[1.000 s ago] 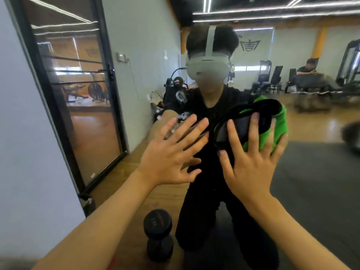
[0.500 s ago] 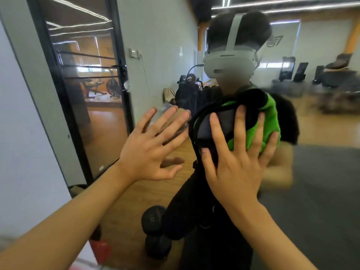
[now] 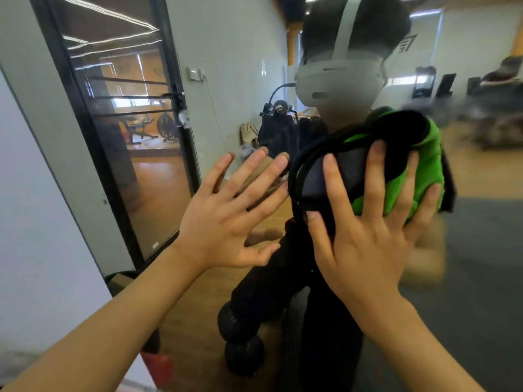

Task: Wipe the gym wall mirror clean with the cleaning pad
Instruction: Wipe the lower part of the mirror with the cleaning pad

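The wall mirror [image 3: 232,89] fills most of the view and reflects a person wearing a grey headset. My right hand [image 3: 365,222] lies flat with spread, straight fingers on the green and black cleaning pad [image 3: 418,179], pressing it against the glass at chest height. My left hand [image 3: 226,219] rests flat on the mirror just left of the pad, fingers spread, holding nothing. The pad's face against the glass is hidden.
The mirror's left edge meets a grey wall [image 3: 31,222]. A reflected glass door with a black frame [image 3: 124,142] stands at the left. A black dumbbell [image 3: 240,338] shows low in the mirror, and a red object [image 3: 158,366] sits near the bottom.
The view has moved closer to the mirror and shifted. My right hand and the pad have slid slightly up and right on the glass. My left hand stays flat beside them.
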Motion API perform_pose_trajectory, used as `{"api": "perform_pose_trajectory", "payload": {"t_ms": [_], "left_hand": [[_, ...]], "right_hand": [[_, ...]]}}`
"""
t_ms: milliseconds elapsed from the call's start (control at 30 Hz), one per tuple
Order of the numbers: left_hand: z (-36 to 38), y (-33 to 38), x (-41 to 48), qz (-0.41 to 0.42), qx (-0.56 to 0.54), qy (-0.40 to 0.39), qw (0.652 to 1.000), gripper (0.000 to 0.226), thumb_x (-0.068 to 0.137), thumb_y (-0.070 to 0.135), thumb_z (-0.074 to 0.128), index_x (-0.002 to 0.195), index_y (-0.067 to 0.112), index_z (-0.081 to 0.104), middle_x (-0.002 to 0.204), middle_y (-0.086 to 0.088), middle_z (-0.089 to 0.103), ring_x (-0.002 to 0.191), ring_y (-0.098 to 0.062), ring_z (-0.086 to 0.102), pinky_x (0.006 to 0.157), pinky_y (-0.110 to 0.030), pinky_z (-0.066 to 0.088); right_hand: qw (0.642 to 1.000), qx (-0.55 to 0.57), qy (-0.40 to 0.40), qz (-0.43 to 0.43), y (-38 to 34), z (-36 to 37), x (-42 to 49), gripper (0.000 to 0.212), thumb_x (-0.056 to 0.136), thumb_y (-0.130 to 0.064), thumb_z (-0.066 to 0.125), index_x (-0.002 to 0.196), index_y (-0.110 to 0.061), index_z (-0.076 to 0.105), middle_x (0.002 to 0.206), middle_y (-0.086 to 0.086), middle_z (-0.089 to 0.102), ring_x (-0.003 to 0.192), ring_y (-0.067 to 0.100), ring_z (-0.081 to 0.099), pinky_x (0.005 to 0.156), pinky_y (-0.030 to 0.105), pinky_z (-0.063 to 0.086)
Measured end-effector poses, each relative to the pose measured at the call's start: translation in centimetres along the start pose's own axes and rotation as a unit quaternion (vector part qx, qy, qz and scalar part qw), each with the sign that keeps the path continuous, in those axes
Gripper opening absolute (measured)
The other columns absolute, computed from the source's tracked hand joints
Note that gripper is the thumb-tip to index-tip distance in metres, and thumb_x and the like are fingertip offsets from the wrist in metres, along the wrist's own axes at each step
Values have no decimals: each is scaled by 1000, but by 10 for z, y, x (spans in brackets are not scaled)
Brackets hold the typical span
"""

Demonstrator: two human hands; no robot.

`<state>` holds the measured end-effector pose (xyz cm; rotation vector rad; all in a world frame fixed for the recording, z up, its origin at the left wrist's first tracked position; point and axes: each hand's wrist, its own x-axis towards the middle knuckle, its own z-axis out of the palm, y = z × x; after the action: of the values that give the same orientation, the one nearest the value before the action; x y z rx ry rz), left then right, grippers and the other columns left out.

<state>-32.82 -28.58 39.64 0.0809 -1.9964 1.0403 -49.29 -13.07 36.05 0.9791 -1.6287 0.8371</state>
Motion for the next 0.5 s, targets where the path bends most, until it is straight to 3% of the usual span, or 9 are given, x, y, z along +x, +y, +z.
{"api": "perform_pose_trajectory", "payload": {"t_ms": [200, 333, 500], "left_hand": [[-22, 4, 5, -15, -57, -29, 998, 79, 96, 54, 57, 161, 12, 42, 171, -15, 20, 159, -39, 22, 131, -57, 14], [-34, -12, -18, -56, -66, -38, 996, 85, 94, 54, 61, 164, 14, 35, 173, -17, 18, 160, -40, 19, 131, -56, 13], [-18, -30, -70, -68, -20, -30, 997, 88, 96, 62, 50, 167, 20, 19, 175, -7, 1, 163, -31, 3, 132, -52, 1]], "right_hand": [[1000, 10, -21, -20, 10, -15, 2, 60, 106, -45, 47, 162, -32, 33, 171, 12, 12, 157, 43, 10, 126, 63, 8], [999, -17, -29, -26, 9, -14, 3, 61, 107, -48, 46, 163, -30, 31, 171, 17, 14, 156, 47, 11, 125, 64, 7], [999, -49, -14, -9, 3, -6, -1, 61, 109, -51, 40, 165, -31, 25, 171, 17, 12, 156, 46, 11, 126, 63, 7]]}}
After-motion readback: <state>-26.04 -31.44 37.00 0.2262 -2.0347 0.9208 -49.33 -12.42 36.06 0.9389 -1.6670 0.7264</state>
